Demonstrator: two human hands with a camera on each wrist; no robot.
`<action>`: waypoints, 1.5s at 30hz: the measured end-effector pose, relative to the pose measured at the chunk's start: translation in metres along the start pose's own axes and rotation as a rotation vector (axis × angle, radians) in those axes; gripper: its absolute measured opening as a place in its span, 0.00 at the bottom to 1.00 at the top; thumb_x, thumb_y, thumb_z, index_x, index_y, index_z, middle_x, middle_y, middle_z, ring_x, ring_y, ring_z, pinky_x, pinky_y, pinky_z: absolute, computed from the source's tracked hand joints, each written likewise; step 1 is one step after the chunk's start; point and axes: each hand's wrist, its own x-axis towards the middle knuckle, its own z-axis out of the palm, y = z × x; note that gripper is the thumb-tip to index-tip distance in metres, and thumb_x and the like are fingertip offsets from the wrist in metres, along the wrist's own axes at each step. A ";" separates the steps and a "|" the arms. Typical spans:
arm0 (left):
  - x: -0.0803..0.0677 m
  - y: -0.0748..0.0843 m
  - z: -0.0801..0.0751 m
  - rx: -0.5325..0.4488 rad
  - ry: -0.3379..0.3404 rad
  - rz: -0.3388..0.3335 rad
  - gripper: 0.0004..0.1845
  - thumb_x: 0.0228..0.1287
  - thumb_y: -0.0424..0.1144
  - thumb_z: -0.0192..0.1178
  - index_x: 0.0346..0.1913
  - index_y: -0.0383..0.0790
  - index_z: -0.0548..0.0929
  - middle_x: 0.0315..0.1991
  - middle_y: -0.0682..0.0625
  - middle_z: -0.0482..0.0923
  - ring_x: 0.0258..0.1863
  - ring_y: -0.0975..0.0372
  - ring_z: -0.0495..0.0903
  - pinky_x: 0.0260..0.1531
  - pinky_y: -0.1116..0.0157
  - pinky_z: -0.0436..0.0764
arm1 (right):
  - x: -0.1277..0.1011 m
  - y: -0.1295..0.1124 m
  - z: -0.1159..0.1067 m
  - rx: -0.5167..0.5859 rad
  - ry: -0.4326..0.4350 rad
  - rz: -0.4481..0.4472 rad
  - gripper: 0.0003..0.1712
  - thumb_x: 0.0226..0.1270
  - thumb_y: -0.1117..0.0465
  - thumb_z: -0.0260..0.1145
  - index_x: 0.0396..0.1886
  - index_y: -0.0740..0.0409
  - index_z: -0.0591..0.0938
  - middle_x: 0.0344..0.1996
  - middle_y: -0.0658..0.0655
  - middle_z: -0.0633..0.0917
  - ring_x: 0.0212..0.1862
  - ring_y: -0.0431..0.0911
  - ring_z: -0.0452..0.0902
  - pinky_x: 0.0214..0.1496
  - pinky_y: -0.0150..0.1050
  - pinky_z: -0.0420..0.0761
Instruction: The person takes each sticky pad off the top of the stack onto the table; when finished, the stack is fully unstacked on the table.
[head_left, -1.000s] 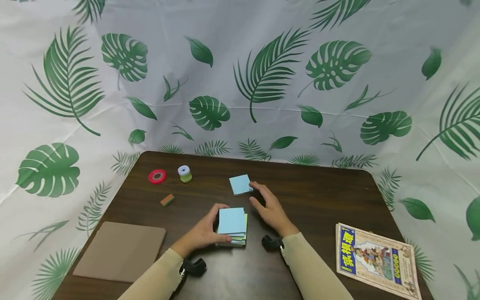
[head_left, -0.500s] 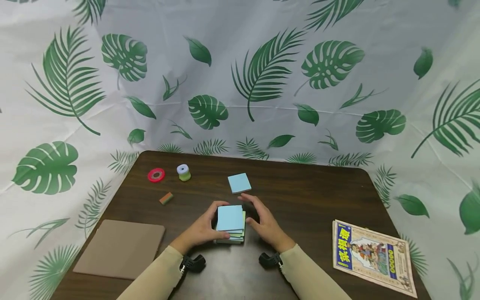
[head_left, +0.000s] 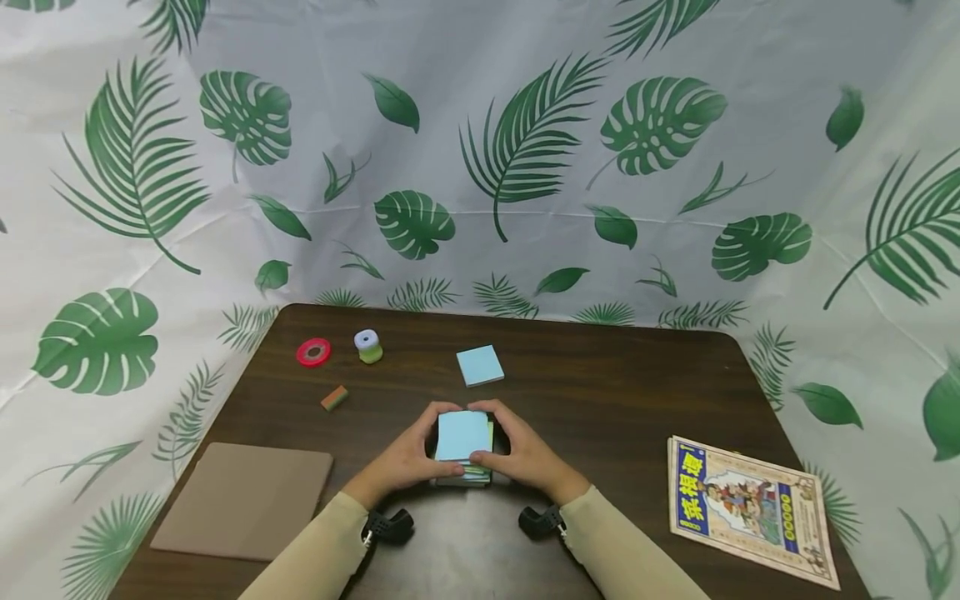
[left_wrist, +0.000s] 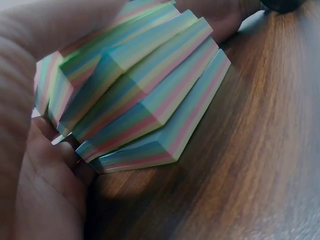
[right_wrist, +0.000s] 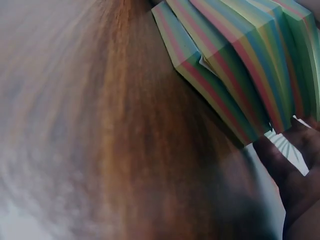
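Dark wood bench point(head_left: 637, 392): left hand point(head_left: 408, 458) and right hand point(head_left: 525, 457) both grip note stack point(head_left: 462, 442); lone blue pad point(head_left: 480, 366) just behind stack.

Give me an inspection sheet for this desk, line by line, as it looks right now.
Surface: dark wooden table.
Job's things: stack of sticky-note pads, uneven; single blue pad lies apart behind it.
Clutter: red tape roll, small lilac-and-green roll, eraser, brown mat, comic book.
Hands: left hand and right hand grip the stack from both sides.
Cables: nothing seen.
Surroundings: leaf-print cloth backdrop.
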 end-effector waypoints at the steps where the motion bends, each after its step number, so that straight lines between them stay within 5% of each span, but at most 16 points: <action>1: 0.000 0.000 0.000 -0.002 -0.001 0.000 0.44 0.64 0.38 0.81 0.77 0.53 0.65 0.63 0.42 0.79 0.56 0.55 0.80 0.54 0.62 0.82 | 0.000 0.000 0.000 0.003 0.001 0.010 0.41 0.72 0.52 0.79 0.80 0.41 0.70 0.70 0.47 0.79 0.62 0.48 0.77 0.66 0.46 0.77; 11: 0.002 0.001 0.000 0.005 -0.002 -0.028 0.48 0.64 0.39 0.81 0.81 0.50 0.62 0.66 0.43 0.78 0.59 0.54 0.79 0.58 0.63 0.80 | 0.000 0.003 -0.002 0.030 0.029 0.030 0.39 0.71 0.52 0.80 0.77 0.38 0.72 0.69 0.48 0.80 0.62 0.48 0.78 0.65 0.48 0.78; 19: 0.002 0.001 0.001 0.034 0.002 -0.042 0.58 0.64 0.40 0.80 0.88 0.43 0.51 0.71 0.38 0.75 0.63 0.52 0.78 0.60 0.63 0.79 | -0.001 0.005 -0.002 0.068 0.066 0.043 0.42 0.69 0.53 0.81 0.79 0.35 0.72 0.70 0.47 0.80 0.65 0.51 0.76 0.69 0.59 0.73; 25: 0.001 -0.001 0.001 0.060 0.010 -0.057 0.50 0.63 0.42 0.82 0.82 0.47 0.62 0.70 0.45 0.77 0.64 0.54 0.76 0.65 0.63 0.75 | 0.001 0.008 -0.004 0.070 0.142 0.012 0.44 0.69 0.55 0.81 0.81 0.40 0.71 0.74 0.46 0.77 0.72 0.49 0.73 0.75 0.63 0.69; 30: 0.000 -0.001 0.000 0.065 0.016 -0.062 0.49 0.64 0.45 0.81 0.81 0.51 0.62 0.70 0.45 0.77 0.64 0.55 0.77 0.65 0.61 0.75 | 0.002 0.008 -0.007 0.058 0.237 -0.042 0.43 0.70 0.60 0.80 0.80 0.43 0.71 0.70 0.50 0.80 0.67 0.48 0.77 0.71 0.54 0.74; 37: 0.002 -0.003 -0.001 0.043 -0.011 -0.009 0.44 0.65 0.40 0.80 0.77 0.39 0.64 0.62 0.40 0.81 0.56 0.59 0.81 0.56 0.65 0.80 | 0.003 0.014 -0.010 0.059 0.389 -0.119 0.42 0.74 0.69 0.74 0.82 0.51 0.68 0.68 0.62 0.81 0.63 0.46 0.80 0.62 0.37 0.80; 45: 0.002 -0.002 0.000 0.044 -0.016 -0.015 0.48 0.66 0.39 0.79 0.80 0.38 0.61 0.64 0.41 0.79 0.57 0.58 0.80 0.58 0.64 0.79 | 0.004 0.020 -0.016 0.075 0.535 -0.022 0.46 0.78 0.69 0.70 0.87 0.37 0.63 0.65 0.62 0.83 0.60 0.48 0.84 0.56 0.34 0.85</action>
